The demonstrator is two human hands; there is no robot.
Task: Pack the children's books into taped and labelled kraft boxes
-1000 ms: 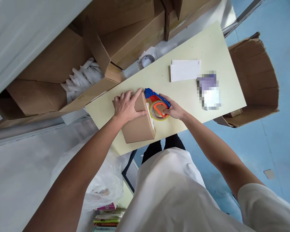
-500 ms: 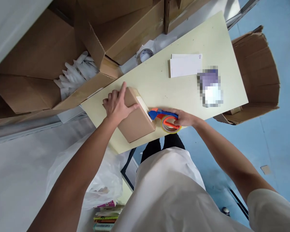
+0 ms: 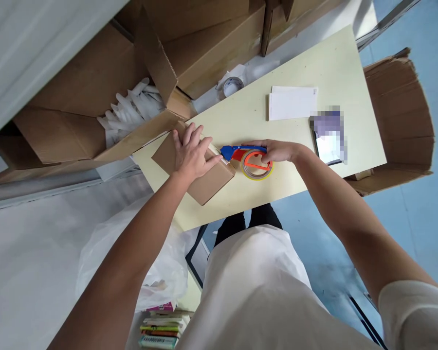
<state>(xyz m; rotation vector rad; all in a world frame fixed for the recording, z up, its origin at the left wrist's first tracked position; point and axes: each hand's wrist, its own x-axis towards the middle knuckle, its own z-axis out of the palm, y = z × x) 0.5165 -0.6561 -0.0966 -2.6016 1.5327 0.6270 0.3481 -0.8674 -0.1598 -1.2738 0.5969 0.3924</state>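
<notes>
A brown cardboard box (image 3: 209, 188) lies on the pale table (image 3: 284, 184). My left hand (image 3: 193, 154) rests spread on top of it, fingers apart, thumb reaching toward the box's right edge. A blue and red tape dispenser (image 3: 257, 164) with a yellowish tape roll is gripped in my right hand (image 3: 279, 150). Its blue head touches or nearly touches the box's right side, beside a pale strip along the edge; exact contact is hard to make out.
White papers (image 3: 294, 103) and a partly pixelated dark-edged device (image 3: 328, 143) lie farther right. Behind the table stand open cartons (image 3: 131, 138), one holding white wrapped items (image 3: 133, 109), plus a tape roll (image 3: 232, 86). A torn carton (image 3: 401, 116) stands at the right.
My left hand has shifted from the box's far left end onto its top, nearer the right edge. The tape dispenser's head has moved up along the box's right side.
</notes>
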